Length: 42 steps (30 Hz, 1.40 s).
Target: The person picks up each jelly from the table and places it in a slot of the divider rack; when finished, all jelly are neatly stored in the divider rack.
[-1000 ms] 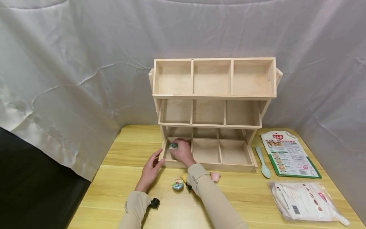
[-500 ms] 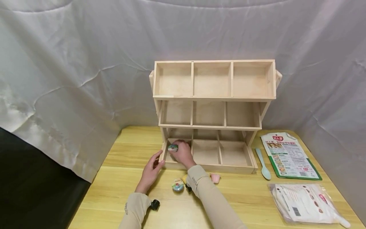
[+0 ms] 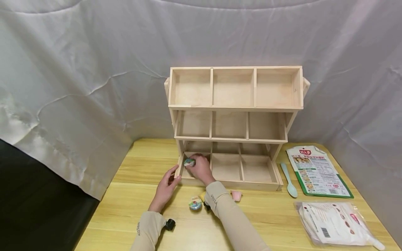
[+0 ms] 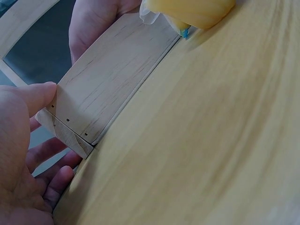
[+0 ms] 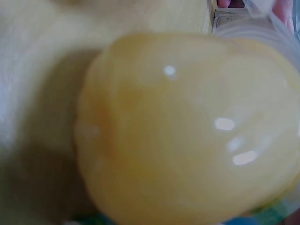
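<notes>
In the head view, a three-tier wooden storage box [image 3: 227, 185] stands open. My right hand [image 3: 201, 169] reaches into the left compartment of its lowest tray and holds a small jelly cup [image 3: 189, 162] with a blue-green printed lid; part of the cup is hidden by the fingers. My left hand [image 3: 166, 186] grips the front left corner of that tray. The left wrist view shows its thumb [image 4: 44, 96] on the front board and the fingers around the side. Below the tray lie another jelly cup [image 3: 195, 203] and a yellow jelly cup [image 3: 202, 196], partly behind the right sleeve.
A pink cup [image 3: 236, 195] lies right of the right sleeve. Farther right are a pale green spoon [image 3: 291, 188], a green-edged food pouch [image 3: 320, 170] and a clear bag with a white packet [image 3: 336, 223]. Grey cloth [image 3: 94, 69] hangs around the table.
The jelly cup in my right hand has tilted slightly inside the left compartment. My left hand keeps its place on the tray corner.
</notes>
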Tool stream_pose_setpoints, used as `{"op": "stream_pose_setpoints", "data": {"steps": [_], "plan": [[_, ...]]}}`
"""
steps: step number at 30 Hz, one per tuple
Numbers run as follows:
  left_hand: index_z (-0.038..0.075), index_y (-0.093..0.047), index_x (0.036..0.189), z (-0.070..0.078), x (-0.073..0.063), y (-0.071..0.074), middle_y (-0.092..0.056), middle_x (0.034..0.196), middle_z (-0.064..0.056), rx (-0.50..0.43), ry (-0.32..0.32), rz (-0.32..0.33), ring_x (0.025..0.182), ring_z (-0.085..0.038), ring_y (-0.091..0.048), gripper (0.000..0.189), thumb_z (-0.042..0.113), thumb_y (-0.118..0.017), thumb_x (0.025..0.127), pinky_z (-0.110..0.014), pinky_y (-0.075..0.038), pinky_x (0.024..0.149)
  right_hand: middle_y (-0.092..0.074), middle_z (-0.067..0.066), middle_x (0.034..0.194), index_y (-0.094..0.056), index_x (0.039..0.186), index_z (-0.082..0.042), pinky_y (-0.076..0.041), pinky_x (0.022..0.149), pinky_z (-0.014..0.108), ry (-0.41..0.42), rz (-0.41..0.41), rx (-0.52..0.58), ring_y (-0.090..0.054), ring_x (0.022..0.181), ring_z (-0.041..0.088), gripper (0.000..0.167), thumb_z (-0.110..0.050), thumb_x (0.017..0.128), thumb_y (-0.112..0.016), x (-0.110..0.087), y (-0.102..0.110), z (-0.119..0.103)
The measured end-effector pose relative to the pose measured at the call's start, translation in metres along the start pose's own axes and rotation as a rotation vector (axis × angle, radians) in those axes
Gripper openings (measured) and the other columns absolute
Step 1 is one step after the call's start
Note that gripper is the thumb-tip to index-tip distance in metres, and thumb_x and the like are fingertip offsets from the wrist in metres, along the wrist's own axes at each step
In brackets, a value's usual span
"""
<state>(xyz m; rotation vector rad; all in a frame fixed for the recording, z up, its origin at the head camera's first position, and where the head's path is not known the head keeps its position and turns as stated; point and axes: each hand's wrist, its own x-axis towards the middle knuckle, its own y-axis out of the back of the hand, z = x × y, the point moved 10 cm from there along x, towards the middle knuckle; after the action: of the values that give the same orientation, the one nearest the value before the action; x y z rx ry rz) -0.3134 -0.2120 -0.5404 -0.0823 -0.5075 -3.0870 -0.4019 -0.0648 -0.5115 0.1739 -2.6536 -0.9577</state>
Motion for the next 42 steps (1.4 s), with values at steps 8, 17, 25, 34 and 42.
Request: {"op": "stream_pose_setpoints", "data": {"steps": [8, 17, 25, 34, 42], "plan": [[0.022, -0.047, 0.156, -0.029, 0.011, -0.002, -0.054, 0.151, -0.015, 0.012, -0.014, 0.031, 0.115, -0.029, -0.063, 0.055, 0.031, -0.064, 0.105, -0.036, -0.051, 0.092, -0.074, 0.017, 0.109, -0.074, 0.112, 0.002, -0.057, 0.091, 0.047, 0.001, 0.014, -0.010, -0.070, 0.099, 0.033, 0.032, -0.012, 0.086, -0.085, 0.000, 0.002, -0.001], [0.028, -0.049, 0.155, -0.029, 0.011, -0.001, -0.056, 0.149, -0.012, 0.007, -0.030, 0.029, 0.114, -0.024, -0.065, 0.054, 0.036, -0.065, 0.103, -0.035, -0.053, 0.092, -0.074, 0.017, 0.110, -0.073, 0.114, 0.002, -0.056, 0.093, 0.047, -0.010, 0.016, -0.004, -0.069, 0.101, 0.034, 0.033, -0.013, 0.086, -0.084, -0.001, 0.003, -0.001], [0.025, -0.048, 0.155, -0.028, 0.009, -0.001, -0.055, 0.151, -0.013, 0.013, -0.021, 0.031, 0.116, -0.029, -0.064, 0.054, 0.032, -0.064, 0.104, -0.038, -0.051, 0.094, -0.073, 0.018, 0.111, -0.073, 0.114, 0.002, -0.056, 0.093, 0.048, -0.013, 0.014, -0.003, -0.069, 0.101, 0.034, 0.034, -0.013, 0.086, -0.085, -0.003, 0.003, -0.001], [0.011, -0.045, 0.157, 0.005, -0.003, 0.001, -0.053, 0.150, -0.021, 0.019, -0.001, -0.006, 0.115, -0.033, -0.064, 0.054, 0.018, -0.061, 0.106, -0.038, -0.052, 0.094, -0.074, 0.016, 0.110, -0.073, 0.115, 0.000, -0.057, 0.093, 0.047, -0.035, 0.009, -0.005, -0.070, 0.101, 0.033, 0.034, -0.014, 0.086, -0.085, -0.001, 0.002, 0.001], [0.019, -0.047, 0.157, -0.025, 0.010, -0.001, -0.053, 0.152, -0.016, 0.011, -0.029, 0.028, 0.116, -0.030, -0.063, 0.055, 0.027, -0.063, 0.105, -0.032, -0.051, 0.090, -0.073, 0.016, 0.112, -0.072, 0.118, -0.001, -0.055, 0.095, 0.048, -0.046, 0.004, 0.001, -0.068, 0.103, 0.034, 0.038, -0.014, 0.085, -0.085, 0.000, 0.001, 0.003]]}}
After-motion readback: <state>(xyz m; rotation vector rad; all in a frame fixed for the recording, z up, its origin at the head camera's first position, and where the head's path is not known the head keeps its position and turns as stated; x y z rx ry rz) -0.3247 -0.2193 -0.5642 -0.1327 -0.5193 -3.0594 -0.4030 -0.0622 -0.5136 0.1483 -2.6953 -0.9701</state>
